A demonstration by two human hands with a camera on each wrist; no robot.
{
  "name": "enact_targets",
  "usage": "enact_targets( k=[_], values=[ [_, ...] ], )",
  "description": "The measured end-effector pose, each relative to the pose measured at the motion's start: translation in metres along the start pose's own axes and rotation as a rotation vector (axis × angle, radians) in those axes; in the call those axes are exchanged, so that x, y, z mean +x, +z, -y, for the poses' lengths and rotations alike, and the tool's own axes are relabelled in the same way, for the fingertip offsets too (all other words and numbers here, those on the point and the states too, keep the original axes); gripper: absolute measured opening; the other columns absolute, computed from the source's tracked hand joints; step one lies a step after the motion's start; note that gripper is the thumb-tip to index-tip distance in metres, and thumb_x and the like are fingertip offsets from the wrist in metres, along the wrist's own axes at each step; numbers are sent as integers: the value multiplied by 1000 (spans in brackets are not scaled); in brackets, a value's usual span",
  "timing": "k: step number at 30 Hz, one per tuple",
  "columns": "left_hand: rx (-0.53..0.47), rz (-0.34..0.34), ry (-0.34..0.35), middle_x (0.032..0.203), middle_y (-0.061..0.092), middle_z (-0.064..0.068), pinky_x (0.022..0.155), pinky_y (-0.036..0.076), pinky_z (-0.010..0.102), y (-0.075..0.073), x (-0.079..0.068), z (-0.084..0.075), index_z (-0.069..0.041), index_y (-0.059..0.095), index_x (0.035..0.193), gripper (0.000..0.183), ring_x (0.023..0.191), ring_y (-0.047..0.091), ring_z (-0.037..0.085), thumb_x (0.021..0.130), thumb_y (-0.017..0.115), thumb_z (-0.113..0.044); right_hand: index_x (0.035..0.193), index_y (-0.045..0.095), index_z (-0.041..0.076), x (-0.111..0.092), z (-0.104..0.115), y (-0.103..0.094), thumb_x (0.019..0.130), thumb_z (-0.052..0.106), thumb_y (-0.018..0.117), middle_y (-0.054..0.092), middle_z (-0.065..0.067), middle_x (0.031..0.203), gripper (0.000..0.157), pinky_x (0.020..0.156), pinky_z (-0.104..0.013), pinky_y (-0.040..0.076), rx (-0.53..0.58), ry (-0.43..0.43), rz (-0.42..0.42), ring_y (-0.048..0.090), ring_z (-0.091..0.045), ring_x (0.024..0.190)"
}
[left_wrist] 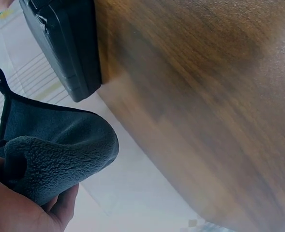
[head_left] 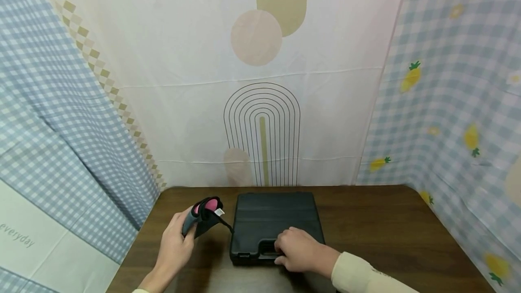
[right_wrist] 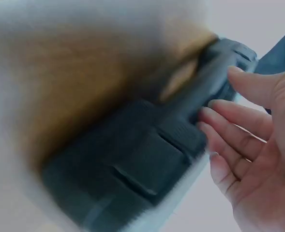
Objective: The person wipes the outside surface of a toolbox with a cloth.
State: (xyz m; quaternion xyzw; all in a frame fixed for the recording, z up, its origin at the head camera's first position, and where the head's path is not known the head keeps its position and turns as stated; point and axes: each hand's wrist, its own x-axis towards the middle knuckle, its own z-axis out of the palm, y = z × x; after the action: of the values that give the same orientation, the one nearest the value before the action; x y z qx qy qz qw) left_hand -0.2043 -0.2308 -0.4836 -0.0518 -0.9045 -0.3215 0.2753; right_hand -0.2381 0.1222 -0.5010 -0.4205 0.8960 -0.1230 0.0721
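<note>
My left hand (head_left: 176, 239) grips a folded cleaning cloth (left_wrist: 69, 162), held up to the left of the black case. The cloth is dark grey and fuzzy, with a black edging, a hanging loop, a white tag and some pink inside its fold. A black plastic carrying case (head_left: 277, 216) lies flat on the table, its handle side toward me. Over the right part of its handle is my right hand (head_left: 299, 250). In the right wrist view, the thumb and loosely bent fingers (right_wrist: 239, 128) are at the handle edge, thumb spread from the fingers.
The case stands on a brown wooden table (head_left: 374, 229). Behind it hangs a pale patterned curtain (head_left: 191, 125), and blue checked cloth drapes (head_left: 443, 116) line both sides. A latch (head_left: 244, 255) sits on the case's front, left of the handle.
</note>
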Motion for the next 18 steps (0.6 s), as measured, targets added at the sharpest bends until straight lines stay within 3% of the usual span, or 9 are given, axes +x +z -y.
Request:
enact_targets(
  k=[6, 10, 18],
  values=[
    [-11, 26, -9, 117, 73, 8, 87, 58, 51, -1, 2, -3, -12, 68, 142, 45, 105, 74, 27, 99, 73, -3, 105, 81, 21, 8, -6, -25, 104, 40, 71, 72, 9, 95, 21, 76, -28, 54, -3, 35, -181, 61, -4, 84],
    [-12, 17, -4, 117, 74, 9, 87, 58, 51, -3, 2, -2, -13, 68, 142, 45, 106, 74, 27, 98, 73, -2, 107, 82, 20, 10, -18, -36, 105, 39, 68, 76, 6, 104, 23, 89, -38, 58, -24, 80, -333, 68, -12, 97],
    [-8, -1, -3, 117, 74, 8, 89, 58, 52, -6, 2, -1, -14, 69, 140, 44, 107, 74, 28, 97, 74, -3, 124, 78, 14, 5, -49, -42, 108, 34, 65, 73, -7, 133, 29, 115, -60, 48, 75, 253, -471, 64, -32, 131]
  ],
)
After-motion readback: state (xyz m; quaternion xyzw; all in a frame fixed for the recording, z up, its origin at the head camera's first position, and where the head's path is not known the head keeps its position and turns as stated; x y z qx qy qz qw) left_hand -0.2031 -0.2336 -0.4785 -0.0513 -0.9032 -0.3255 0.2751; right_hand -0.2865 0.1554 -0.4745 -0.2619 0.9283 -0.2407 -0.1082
